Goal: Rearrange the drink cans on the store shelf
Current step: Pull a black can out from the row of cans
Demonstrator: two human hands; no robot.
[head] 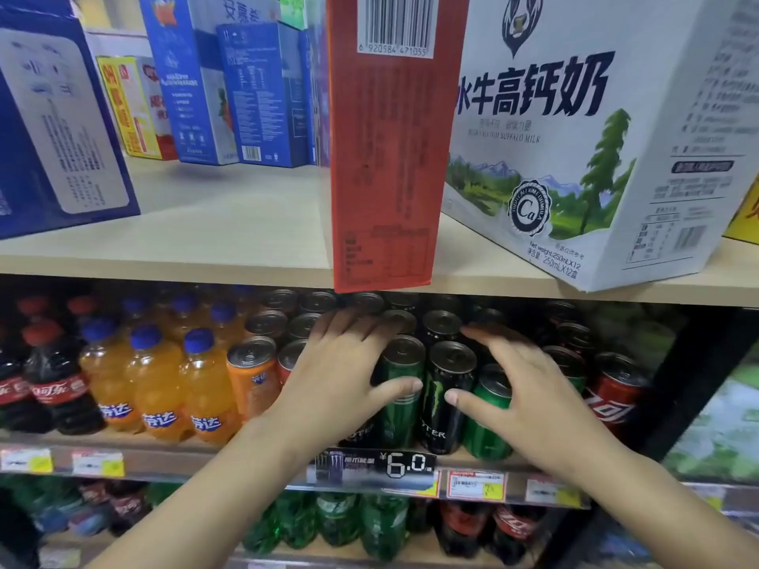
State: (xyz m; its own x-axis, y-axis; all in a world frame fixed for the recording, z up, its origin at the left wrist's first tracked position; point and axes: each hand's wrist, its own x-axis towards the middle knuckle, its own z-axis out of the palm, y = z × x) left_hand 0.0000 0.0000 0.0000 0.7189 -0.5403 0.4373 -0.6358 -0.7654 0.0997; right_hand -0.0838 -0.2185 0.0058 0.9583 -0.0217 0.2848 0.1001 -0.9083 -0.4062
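Note:
Drink cans stand in rows on the middle shelf [263,457]. In the front row are an orange can [251,377], a green can [404,408], a black Monster can [445,404], another green can [486,427] and a red cola can [612,400]. My left hand [343,367] lies spread over the can tops, its thumb across the front of the first green can. My right hand [530,384] rests over the second green can, its thumb tip touching the black can. Both hands have fingers apart and neither lifts a can. More cans behind are partly hidden.
Orange soda bottles [158,388] and cola bottles [49,388] stand left of the cans. The upper shelf board [185,244] hangs low over the cans, carrying a red carton [382,158] and a white milk box [575,137]. A black price tag [410,464] sits on the rail. Green and cola bottles [369,523] fill the shelf below.

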